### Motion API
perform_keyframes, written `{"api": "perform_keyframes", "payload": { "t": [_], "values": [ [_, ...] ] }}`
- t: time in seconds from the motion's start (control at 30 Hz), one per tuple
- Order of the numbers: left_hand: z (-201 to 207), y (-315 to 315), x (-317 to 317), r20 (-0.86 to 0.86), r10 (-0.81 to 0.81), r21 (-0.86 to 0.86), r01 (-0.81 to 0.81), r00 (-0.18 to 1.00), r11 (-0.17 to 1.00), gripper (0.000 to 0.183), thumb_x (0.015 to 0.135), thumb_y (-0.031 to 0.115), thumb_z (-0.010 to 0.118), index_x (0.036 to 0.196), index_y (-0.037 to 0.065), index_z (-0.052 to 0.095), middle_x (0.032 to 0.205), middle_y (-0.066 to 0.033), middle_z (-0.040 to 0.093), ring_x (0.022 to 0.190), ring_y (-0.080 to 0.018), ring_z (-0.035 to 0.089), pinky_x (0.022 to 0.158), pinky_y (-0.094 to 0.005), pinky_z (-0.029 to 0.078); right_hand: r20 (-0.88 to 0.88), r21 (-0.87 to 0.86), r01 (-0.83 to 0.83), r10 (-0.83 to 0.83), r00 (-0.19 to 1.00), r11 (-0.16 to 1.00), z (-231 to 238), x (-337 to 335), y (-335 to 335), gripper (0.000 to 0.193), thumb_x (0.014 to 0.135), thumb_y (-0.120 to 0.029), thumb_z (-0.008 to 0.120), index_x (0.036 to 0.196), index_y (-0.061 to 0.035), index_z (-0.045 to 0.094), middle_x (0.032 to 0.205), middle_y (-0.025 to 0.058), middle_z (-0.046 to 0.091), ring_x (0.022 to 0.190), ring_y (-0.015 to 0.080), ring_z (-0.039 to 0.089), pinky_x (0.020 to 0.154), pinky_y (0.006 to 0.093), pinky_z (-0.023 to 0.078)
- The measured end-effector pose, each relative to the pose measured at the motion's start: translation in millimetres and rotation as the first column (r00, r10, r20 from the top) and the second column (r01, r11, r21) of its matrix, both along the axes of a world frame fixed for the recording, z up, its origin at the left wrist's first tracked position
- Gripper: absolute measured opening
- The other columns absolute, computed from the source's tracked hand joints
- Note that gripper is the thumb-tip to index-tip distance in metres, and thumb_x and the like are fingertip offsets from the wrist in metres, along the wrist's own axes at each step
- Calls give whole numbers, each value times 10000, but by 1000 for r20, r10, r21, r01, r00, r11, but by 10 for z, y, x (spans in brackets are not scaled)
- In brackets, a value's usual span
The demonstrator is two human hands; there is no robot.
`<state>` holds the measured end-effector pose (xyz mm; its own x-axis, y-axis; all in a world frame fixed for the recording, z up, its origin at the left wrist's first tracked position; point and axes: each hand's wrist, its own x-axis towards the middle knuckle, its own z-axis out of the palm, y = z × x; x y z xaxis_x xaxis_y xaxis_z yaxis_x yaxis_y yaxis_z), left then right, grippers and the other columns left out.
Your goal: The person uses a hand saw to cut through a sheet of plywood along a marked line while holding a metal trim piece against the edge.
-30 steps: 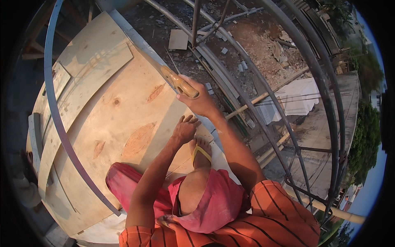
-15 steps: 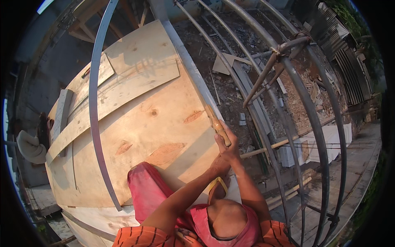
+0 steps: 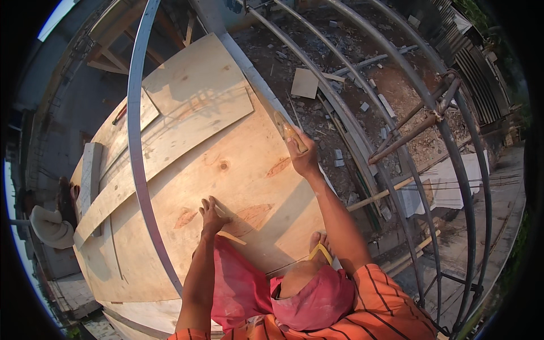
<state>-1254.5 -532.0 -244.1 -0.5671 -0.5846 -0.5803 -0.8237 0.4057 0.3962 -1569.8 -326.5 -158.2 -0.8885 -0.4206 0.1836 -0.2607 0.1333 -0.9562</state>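
My right hand [image 3: 304, 160] is closed around a wooden-handled tool [image 3: 290, 134] at the right edge of a plywood sheet [image 3: 238, 187]. The tool's handle is pale brown and its far end lies against the sheet's edge; any blade on it cannot be made out. My left hand [image 3: 213, 217] rests on the plywood with its fingers spread, near a reddish knot patch, and holds nothing. My bent knee in red trousers [image 3: 238, 283] presses close to the sheet, and a foot in a yellow-strapped sandal [image 3: 322, 249] stands at its lower right.
A long metal strip [image 3: 135, 113] arches over the left of the sheet. Thinner plywood offcuts [image 3: 170, 153] and a wood block [image 3: 90, 164] lie on it. Curved metal scaffold pipes [image 3: 422, 85] rise on the right, above a drop to rubble-strewn ground [image 3: 345, 68].
My left hand has left my right hand and come down flat on the plywood to the left. The right hand has moved a little farther up the edge with the tool.
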Motion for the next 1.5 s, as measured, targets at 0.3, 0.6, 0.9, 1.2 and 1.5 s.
{"api": "perform_keyframes", "payload": {
  "t": [0.3, 0.6, 0.9, 1.2, 1.5],
  "values": [
    [82, -121, 278, 75, 124, -166, -111, 989, 980, 1339, 546, 288, 941, 1548, -5, 103, 1574, -335, 130, 1486, -469, 40, 1212, -548, 44, 217, -19, -111, 113, 970, 994, 476, 861, 1159, 448, 945, -128, 550, 1358, 40, 514, 1210, 194, 654, 1124, 212, 626, 948, 316, 474],
    [183, -29, 75, 40, 223, -96, -218, 974, 971, 1326, 547, 325, 949, 1545, 2, 138, 1577, -341, 79, 1470, -505, 57, 1211, -528, 114, 141, 58, -94, 85, 986, 994, 34, -206, -253, 395, 941, -139, 575, 1305, 13, 574, 1085, 166, 696, 977, 197, 641, 856, 317, 490],
    [-11, -129, 340, -7, 202, -215, -199, 979, 956, 1347, 538, 338, 953, 1563, 65, 123, 1563, -375, 41, 1434, -582, 53, 1176, -571, 235, 29, 75, -121, 119, 992, 990, -16, 204, 220, 436, 935, -100, 560, 1342, 51, 524, 1162, 209, 671, 1095, 249, 647, 934, 338, 488],
    [84, -218, 529, -40, 354, -173, -356, 934, 919, 1360, 515, 338, 956, 1534, -37, 136, 1564, -358, 119, 1490, -450, 66, 1219, -512, 39, 270, 29, -189, 174, 947, 982, -17, 198, 193, 448, 956, -150, 547, 1355, 50, 516, 1136, 144, 677, 984, 173, 633, 859, 300, 491],
    [44, -127, 180, -32, 280, -182, -281, 959, 942, 1346, 508, 348, 957, 1524, -48, 168, 1582, -303, 156, 1490, -439, 74, 1232, -470, 28, -56, 61, -29, 33, 998, 998, -291, -622, -813, 411, 947, -191, 585, 1310, 1, 573, 1032, 152, 696, 936, 205, 654, 841, 312, 500]
  ]
}}
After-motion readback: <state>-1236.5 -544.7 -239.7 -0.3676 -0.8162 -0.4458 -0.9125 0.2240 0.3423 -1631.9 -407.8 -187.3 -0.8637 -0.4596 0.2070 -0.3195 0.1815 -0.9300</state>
